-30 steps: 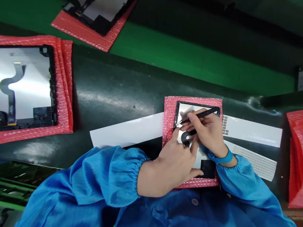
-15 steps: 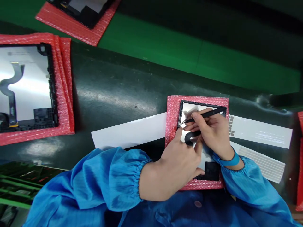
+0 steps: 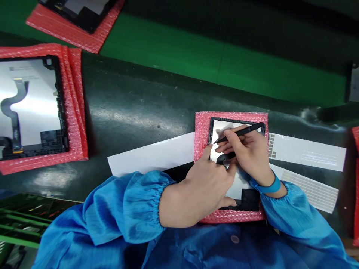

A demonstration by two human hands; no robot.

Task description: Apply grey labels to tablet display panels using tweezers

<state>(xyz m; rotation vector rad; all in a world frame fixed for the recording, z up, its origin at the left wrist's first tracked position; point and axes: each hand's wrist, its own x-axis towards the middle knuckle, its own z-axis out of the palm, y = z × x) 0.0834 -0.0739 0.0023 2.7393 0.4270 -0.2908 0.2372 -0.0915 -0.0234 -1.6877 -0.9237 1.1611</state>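
A black-framed tablet panel (image 3: pixel 224 125) with a shiny back lies on a pink bubble-wrap pad (image 3: pixel 202 130) in front of me. My right hand (image 3: pixel 248 155) grips black tweezers (image 3: pixel 241 132) like a pen, the tip touching the panel's left edge. My left hand (image 3: pixel 202 190) rests on the panel, its forefinger stretched to the same edge just below the tip, its thumb beside a black curved flex cable (image 3: pixel 221 158). Both hands hide most of the panel's middle.
A second open panel (image 3: pixel 30 108) on stacked pink pads sits at the left, a third (image 3: pixel 75 15) at the top left. White sheets (image 3: pixel 151 155) and label strips (image 3: pixel 308 151) lie under and beside the pad. A green belt (image 3: pixel 252 78) runs behind.
The view shifted slightly. My hands stay on the panel; the tweezers' tip and left forefinger keep to the left edge with only small movement.
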